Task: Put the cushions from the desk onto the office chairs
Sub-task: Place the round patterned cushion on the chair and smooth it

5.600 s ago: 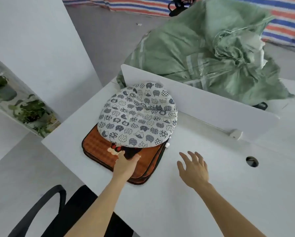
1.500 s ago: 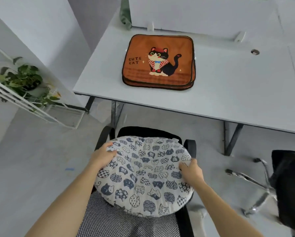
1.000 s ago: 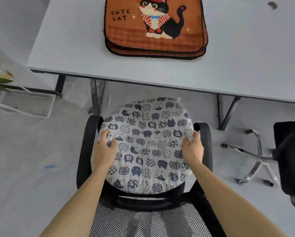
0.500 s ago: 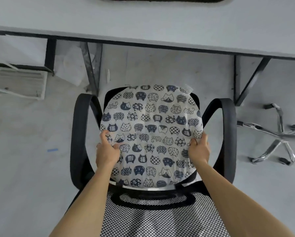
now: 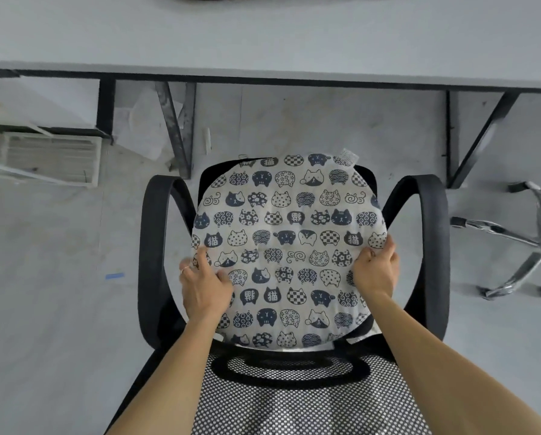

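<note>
Gripping cushion (image 5: 289,246) on chair (image 5: 434,246) — left hand (image 5: 205,290), right hand (image 5: 376,273); grey floor (image 5: 59,309)

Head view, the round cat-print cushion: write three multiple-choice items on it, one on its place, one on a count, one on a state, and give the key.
1. Where does the round white fabric cushion with navy cat faces lie?
A. on the grey desk top
B. on the seat of the black mesh-backed office chair
C. on the bare floor

2. How many hands touch it?
A. none
B. one
C. two

3. How does it lie?
A. folded in half
B. flat, print upward
C. standing on its edge

Key:
1 B: the chair frames it on both sides.
2 C: the left hand and the right hand each grip an edge.
3 B: its whole round printed face shows from above.
</note>
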The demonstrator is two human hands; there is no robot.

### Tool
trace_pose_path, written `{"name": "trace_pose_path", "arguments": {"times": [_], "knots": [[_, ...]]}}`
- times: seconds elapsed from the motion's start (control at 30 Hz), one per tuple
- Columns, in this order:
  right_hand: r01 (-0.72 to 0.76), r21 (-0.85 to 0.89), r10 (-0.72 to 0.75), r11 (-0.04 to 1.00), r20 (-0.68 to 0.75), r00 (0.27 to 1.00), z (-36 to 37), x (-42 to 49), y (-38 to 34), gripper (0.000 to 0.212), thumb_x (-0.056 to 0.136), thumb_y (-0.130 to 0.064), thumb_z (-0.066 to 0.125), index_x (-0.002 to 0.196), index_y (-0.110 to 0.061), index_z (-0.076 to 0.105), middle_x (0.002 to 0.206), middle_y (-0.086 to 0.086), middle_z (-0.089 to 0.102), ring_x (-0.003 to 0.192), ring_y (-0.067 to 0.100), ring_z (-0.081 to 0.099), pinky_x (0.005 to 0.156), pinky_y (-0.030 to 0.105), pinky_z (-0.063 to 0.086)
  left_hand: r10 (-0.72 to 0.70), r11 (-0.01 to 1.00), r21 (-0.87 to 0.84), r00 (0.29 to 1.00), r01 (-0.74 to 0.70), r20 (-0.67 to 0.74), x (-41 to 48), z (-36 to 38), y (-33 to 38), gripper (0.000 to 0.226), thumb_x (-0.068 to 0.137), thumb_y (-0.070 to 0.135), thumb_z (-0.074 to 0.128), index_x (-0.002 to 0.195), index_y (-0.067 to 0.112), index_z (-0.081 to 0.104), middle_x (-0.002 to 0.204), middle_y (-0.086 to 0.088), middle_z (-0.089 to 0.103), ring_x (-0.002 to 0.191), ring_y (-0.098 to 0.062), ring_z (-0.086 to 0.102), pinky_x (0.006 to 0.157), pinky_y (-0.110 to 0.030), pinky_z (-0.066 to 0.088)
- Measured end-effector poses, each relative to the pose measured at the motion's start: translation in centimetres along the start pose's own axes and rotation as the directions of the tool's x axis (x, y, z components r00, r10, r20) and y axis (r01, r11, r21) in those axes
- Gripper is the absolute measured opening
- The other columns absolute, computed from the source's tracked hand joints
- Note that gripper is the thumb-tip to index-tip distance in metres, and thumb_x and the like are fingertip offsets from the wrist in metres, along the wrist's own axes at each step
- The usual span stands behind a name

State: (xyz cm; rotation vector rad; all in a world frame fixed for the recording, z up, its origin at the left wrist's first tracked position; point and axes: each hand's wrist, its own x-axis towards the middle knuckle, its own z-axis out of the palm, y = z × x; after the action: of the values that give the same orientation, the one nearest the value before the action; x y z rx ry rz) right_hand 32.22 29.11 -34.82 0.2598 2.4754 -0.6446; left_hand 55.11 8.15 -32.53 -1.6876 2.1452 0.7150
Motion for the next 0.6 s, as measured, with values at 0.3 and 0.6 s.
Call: {"name": "trace_pose_path", "arguments": {"times": [0.3,0.6], "knots": [[0.484,-0.498,-0.51,0.72,0.094,0.855,3.5,0.7,-1.0,0.07,0.101,-0.063,0.03,0.161,-0.045,0.0,0.169,-0.005,-0.019,0.154,0.021,-0.023,0.12,0.062,-0.007,0.6,0.735,0.418,0.8,-0.534,-0.032,6.0,3.3,2.5,0.077,0.095,0.07,0.032,0.16,0.038,0.006,0.168,-0.007,-0.008,0.154,-0.035,-0.006,0.121,-0.062,0.007],[0.518,-0.565,-0.556,0.642,0.123,0.822,5.2,4.6,2.3,0.073,0.099,-0.074,0.026,0.16,-0.045,-0.001,0.17,-0.005,-0.016,0.156,0.023,-0.017,0.118,0.07,0.0,0.653,0.688,0.449,0.756,-0.57,-0.042,9.0,6.1,-0.5,0.082,0.09,0.08,0.027,0.159,0.04,0.011,0.169,-0.002,-0.002,0.154,-0.034,-0.003,0.115,-0.066,0.0]]}}
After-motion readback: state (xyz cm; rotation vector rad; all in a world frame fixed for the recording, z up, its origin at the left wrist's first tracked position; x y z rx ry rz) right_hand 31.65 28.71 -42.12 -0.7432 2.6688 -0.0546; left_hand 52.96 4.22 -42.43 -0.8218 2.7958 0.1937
